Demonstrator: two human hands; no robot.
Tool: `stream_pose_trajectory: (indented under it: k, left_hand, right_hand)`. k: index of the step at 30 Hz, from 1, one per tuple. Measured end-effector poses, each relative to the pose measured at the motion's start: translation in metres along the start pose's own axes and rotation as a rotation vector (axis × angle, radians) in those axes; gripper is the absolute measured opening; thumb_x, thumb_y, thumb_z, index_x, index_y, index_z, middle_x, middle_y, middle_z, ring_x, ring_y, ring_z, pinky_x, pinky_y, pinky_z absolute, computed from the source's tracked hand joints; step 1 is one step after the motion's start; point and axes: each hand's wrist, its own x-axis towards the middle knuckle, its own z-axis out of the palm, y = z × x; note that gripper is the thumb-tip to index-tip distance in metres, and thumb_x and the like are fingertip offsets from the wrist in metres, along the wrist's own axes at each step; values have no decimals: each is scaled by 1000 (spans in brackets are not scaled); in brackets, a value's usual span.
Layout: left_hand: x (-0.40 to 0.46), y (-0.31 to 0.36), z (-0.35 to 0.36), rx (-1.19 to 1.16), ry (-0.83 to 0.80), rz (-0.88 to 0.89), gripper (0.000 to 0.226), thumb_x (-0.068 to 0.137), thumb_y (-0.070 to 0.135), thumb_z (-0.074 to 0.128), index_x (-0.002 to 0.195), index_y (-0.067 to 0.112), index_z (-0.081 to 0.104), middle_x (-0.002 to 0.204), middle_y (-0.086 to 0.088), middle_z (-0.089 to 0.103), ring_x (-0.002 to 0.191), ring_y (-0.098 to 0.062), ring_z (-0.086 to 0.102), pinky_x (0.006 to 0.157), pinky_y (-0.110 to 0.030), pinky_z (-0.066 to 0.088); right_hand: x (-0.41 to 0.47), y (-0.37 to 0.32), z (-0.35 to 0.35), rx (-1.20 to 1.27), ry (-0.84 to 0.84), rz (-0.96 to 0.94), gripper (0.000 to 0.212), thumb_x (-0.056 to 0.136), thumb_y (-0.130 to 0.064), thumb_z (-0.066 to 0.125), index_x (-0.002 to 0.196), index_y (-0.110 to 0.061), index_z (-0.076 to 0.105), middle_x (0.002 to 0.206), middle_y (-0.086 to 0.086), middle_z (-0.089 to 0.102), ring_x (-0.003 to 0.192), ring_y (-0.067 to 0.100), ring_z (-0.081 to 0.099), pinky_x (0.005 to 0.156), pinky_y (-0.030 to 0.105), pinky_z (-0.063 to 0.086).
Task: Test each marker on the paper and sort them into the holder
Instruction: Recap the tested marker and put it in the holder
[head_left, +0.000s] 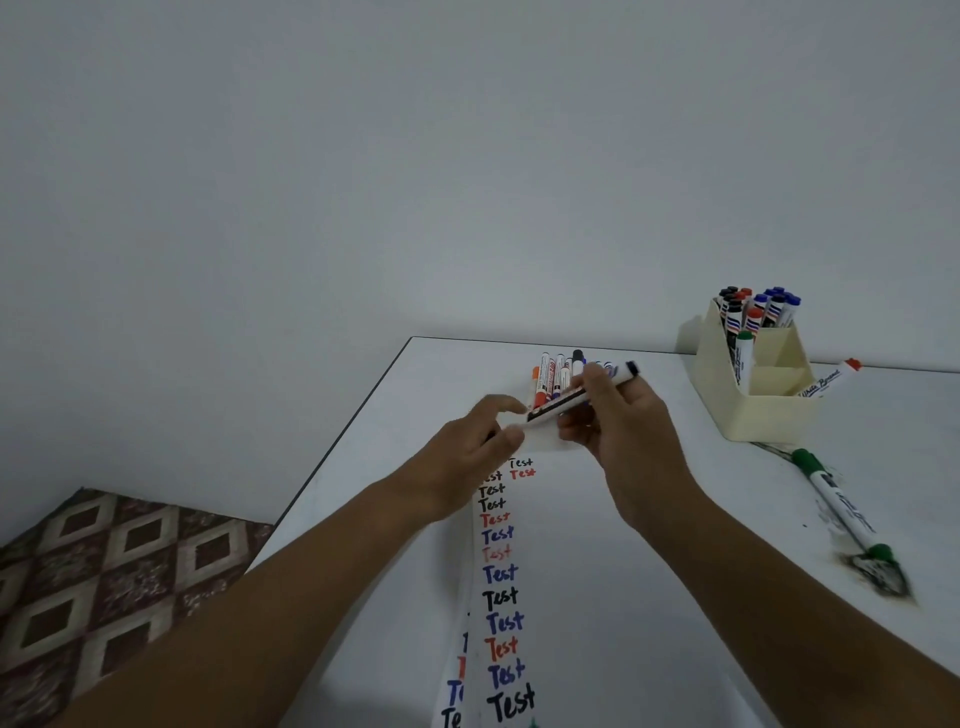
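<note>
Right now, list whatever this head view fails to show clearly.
- Marker in the right hand: fingers cover its mid-barrel; cap state unclear.
- Left hand hides the paper's top words.
- Loose markers behind the hands: labels too small.
- The bottom edge cuts the lowest "Test" rows.

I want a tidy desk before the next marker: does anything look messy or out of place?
Yes. A green marker lies loose on the table right of the holder, its near end on a dark smudge. An orange-capped marker also lies behind the holder.
</note>
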Motion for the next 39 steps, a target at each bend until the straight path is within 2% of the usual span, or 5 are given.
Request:
stream_pose_trajectory:
  k: [5,10,16,24,39]
  left_hand:
    - [10,-37,-17,315,158,-84,44,100,3,39,139,21,48,125,3,56,101,-7,53,92,-22,44]
    - [31,-74,-19,542,150,-69,55,99,1,46,149,23,44,154,3,43,141,-17,40,115,-28,28]
    - [34,-82,-13,596,59,-58,58,101,-1,38,151,30,40,161,6,28,150,-17,24,119,-39,25]
    - [24,-59,-11,515,-43,-149,62,98,68,29,150,37,39,166,5,15,149,-15,25,122,-45,14]
    - [26,-73,-6,762,-148,-124,74,91,78,28,155,40,23,167,9,6,152,-11,6,123,-49,9]
  right_hand:
    - [11,12,-15,206,103,157,21,101,-23,62,105,-3,63,99,21,74,83,29,72,75,39,65]
    - [13,29,-22,30,-18,159,29,89,0,72,115,-4,60,100,20,72,83,27,73,78,37,63]
    - [23,42,-17,-284,-129,112,24,96,-17,68,115,-3,64,101,19,74,84,27,76,80,41,64]
    - [20,56,-17,-447,-250,20,29,85,-9,80,102,-21,60,95,8,78,85,24,78,87,47,62]
    - [21,60,-17,-532,-272,-8,28,84,-13,82,96,-24,59,89,8,77,79,25,77,85,51,62]
